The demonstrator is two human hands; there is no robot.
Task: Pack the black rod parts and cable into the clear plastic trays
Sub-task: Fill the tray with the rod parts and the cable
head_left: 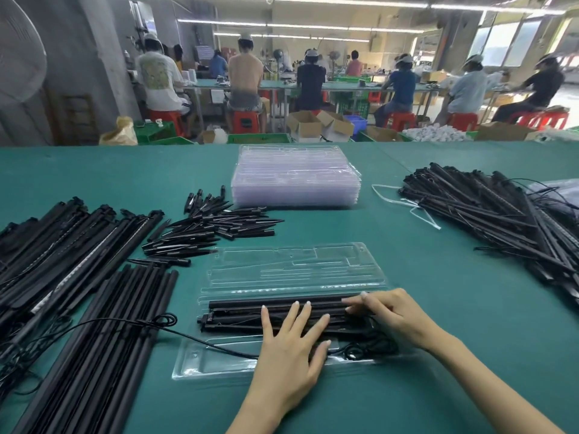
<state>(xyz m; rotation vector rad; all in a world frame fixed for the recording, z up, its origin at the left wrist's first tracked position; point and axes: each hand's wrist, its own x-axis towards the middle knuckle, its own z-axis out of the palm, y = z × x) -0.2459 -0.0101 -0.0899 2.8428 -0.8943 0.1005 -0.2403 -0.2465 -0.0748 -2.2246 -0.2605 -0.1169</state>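
An open clear plastic tray [200, 361] was laid on the green table [438, 308], its lid half [297, 264] folded back away from the person. Several black rods [238, 311] were seated lengthwise in the near half. The left hand [291, 343] was pressed flat on the rods, fingers straight and spread. The right hand [388, 314] was rested on the rods' right end, fingers extended and nothing gripped. A black cable [200, 339] was trailed from the tray's near edge leftward over a rod bundle [103, 339] (its coiled end lay beside the right wrist). A stack of empty trays [296, 177] and a pile of black spikes [216, 227] were set farther back.
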